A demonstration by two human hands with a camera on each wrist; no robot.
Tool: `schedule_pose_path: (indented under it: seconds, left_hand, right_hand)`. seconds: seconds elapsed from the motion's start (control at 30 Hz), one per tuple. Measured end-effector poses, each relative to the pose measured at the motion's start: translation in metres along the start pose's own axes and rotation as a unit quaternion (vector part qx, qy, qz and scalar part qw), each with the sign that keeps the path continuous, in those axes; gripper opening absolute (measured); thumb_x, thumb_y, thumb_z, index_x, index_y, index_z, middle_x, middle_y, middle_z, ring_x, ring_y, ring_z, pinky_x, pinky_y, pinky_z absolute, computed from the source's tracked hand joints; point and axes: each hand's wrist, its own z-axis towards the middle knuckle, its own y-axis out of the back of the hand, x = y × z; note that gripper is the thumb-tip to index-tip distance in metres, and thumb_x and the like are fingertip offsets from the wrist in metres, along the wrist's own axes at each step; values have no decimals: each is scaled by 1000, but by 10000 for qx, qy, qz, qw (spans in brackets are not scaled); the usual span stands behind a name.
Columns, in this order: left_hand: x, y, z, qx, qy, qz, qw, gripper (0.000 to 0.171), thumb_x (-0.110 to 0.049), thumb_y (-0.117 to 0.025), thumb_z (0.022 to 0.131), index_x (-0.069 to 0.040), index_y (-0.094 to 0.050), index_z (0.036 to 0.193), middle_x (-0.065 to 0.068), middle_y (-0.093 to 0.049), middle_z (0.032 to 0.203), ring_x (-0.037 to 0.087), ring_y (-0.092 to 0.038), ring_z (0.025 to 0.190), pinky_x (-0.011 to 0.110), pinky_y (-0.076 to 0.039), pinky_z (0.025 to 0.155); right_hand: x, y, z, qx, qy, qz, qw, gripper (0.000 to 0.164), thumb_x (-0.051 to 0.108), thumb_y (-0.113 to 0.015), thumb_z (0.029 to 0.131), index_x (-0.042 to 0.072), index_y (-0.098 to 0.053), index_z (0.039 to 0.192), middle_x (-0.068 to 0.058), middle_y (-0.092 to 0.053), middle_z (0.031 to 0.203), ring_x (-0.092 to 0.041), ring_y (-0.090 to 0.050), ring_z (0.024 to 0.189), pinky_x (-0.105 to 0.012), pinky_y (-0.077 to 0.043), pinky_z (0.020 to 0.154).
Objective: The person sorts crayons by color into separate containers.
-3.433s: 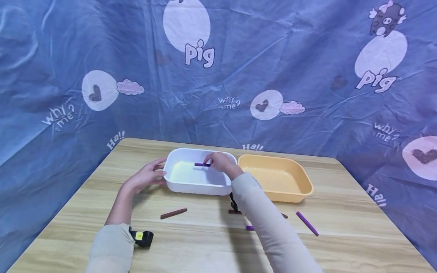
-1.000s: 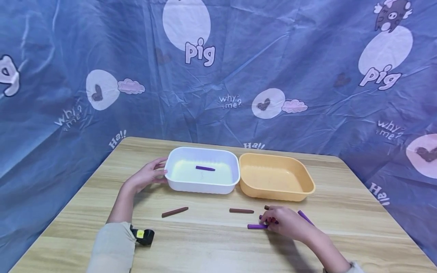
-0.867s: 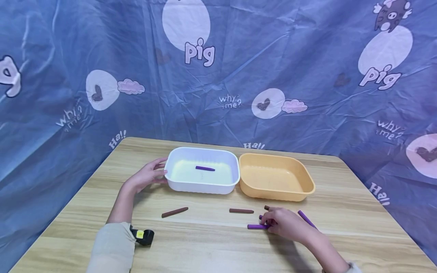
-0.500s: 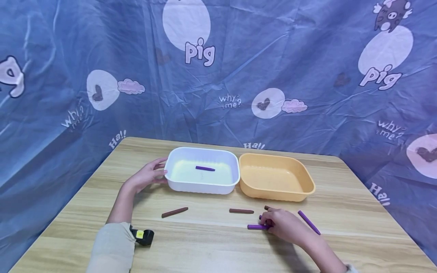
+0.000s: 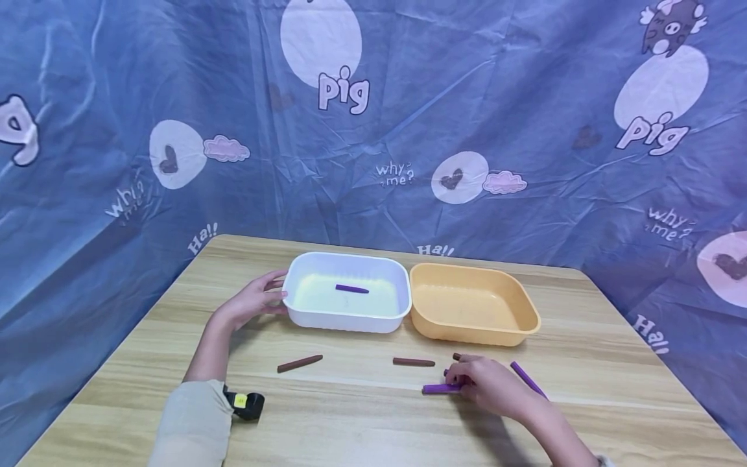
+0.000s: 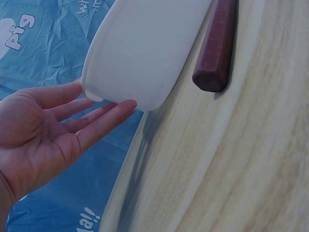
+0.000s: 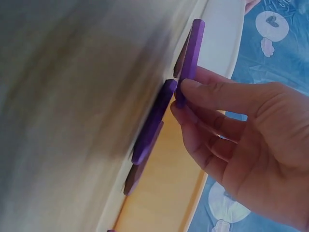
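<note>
My right hand [image 5: 489, 387] pinches a purple crayon [image 7: 192, 50] between thumb and fingers, low over the table in front of the yellow container [image 5: 474, 338]. Beside it lies a second purple crayon [image 7: 153, 123], with a brown crayon [image 7: 140, 176] just behind; in the head view the hand covers most of both. My left hand [image 5: 251, 303] rests its extended fingertips against the left end of the white container [image 5: 344, 322]. On that container's floor lies another purple crayon [image 5: 352, 288]. In the left wrist view, the left fingers [image 6: 108, 121] touch the container's end wall, palm away from it.
Two more brown crayons lie on the table, one at front left [image 5: 300, 363] and one in the middle [image 5: 414, 362]. To the right of my right hand is a further purple crayon [image 5: 528, 379]. Both containers stand side by side near the back edge, before a blue cloth [image 5: 327, 194].
Earlier my right hand held a purple crayon over the white container; that crayon now lies inside. The hand has moved right and toward me, onto another purple crayon. My left hand stayed put.
</note>
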Motion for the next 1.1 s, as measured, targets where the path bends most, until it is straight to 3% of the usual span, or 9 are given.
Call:
schedule_pose_path:
  seconds: [0.37, 0.7, 1.1]
  left_hand:
    - [0, 1, 2, -14, 45, -28, 10000, 61, 2, -45, 93, 10, -10, 142, 35, -20, 138, 45, -40, 117, 46, -47, 90]
    - [-1, 3, 3, 17, 57, -44, 10000, 61, 3, -45, 93, 10, -9, 142, 35, -19, 138, 45, -39, 117, 46, -47, 90]
    - [1, 4, 4, 82, -17, -23, 10000, 61, 3, -44, 93, 10, -8, 142, 36, -19, 137, 45, -41, 115, 44, -49, 88]
  right_hand:
    - [5, 13, 11, -208, 52, -53, 9998, 34, -12, -67, 69, 16, -68, 89, 12, -54, 78, -4, -50, 69, -23, -49, 58]
    - [4, 22, 26, -522, 466, -43, 9975, 32, -13, -66, 69, 14, -67, 86, 9, -56, 77, -3, -51, 68, -20, -48, 55]
    - [7, 33, 46, -518, 320, -96, 9981, 34, -14, -64, 69, 12, -69, 89, 8, -57, 76, -5, -52, 66, -21, -48, 54]
